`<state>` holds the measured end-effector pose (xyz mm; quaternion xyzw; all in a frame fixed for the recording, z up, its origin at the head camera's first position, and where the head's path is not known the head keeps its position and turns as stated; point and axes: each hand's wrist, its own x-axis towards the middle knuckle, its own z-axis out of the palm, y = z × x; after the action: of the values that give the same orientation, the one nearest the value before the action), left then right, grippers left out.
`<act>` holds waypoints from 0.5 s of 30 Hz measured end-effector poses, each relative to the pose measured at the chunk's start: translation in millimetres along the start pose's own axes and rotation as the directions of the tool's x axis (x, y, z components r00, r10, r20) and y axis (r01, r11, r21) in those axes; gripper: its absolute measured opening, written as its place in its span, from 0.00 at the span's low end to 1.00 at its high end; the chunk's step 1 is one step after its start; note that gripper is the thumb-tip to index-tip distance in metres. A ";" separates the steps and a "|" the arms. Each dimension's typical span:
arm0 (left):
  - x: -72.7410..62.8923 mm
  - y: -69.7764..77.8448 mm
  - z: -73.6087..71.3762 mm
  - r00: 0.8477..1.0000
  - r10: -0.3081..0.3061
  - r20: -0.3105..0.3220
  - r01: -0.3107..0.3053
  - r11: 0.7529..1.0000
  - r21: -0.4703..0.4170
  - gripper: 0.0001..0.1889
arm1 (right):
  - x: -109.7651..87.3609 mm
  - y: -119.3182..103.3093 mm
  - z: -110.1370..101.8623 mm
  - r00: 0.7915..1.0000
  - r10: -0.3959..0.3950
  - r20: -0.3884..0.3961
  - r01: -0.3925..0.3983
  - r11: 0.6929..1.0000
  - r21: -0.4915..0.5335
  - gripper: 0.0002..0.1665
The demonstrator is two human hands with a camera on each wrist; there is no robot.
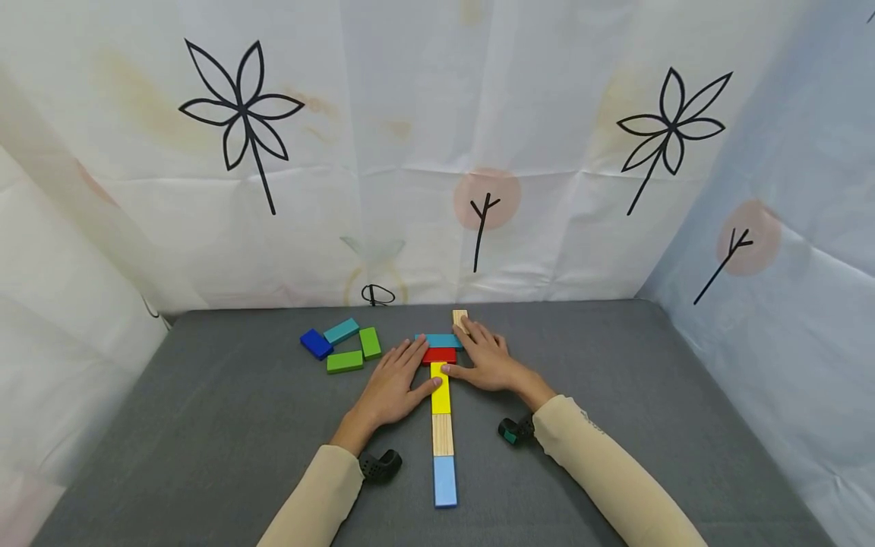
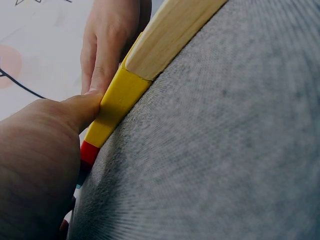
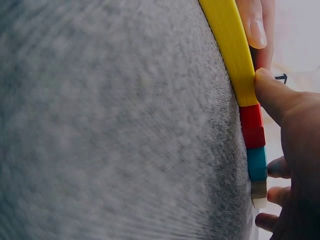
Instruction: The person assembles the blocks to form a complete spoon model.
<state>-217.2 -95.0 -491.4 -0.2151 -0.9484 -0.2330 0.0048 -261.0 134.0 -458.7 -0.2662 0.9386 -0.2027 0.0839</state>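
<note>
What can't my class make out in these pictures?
Head: part of the far wooden block, hidden by the right hand.
Left wrist: part of the teal block, hidden by the left hand.
Right wrist: one end of the yellow block, cut off by the top edge.

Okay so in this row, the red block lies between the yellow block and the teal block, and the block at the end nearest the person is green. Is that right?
Not quite: the head view shows that the end block nearest the person is light blue, not green. The red block does lie between the yellow block and the teal block.
</note>
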 end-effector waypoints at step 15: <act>-1.3 -2.0 -17.5 0.997 -0.004 -0.082 -0.006 0.993 -0.122 0.39 | -0.9 -0.3 -1.0 0.999 0.005 0.031 -0.004 1.000 -0.027 0.52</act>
<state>-218.4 -104.9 -476.9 -0.2057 -0.9313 -0.2991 0.0309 -260.3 134.6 -457.7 -0.2683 0.9404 -0.1857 0.0955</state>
